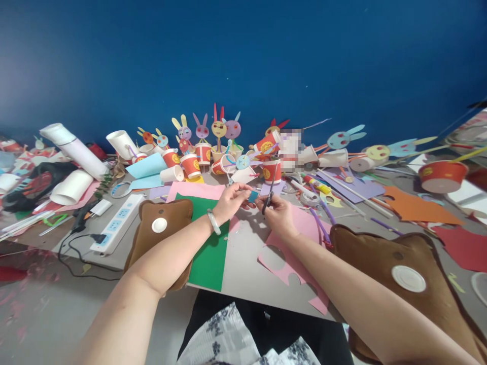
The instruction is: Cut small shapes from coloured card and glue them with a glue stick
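Evenly bright, faint left wall glare, stretched edges

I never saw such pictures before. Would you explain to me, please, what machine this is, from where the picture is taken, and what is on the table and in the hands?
There is no robot here. These are a person's two bare hands, seen in one picture from a camera on that person's head, looking forward and down.

The left hand holds a small blue piece, probably paper. The right hand holds dark scissors.

On the grey table lie a green sheet, pink paper with cut-out holes, two brown cushions and a white power strip. Further back, near the blue wall, are paper cups and paper rabbit faces.
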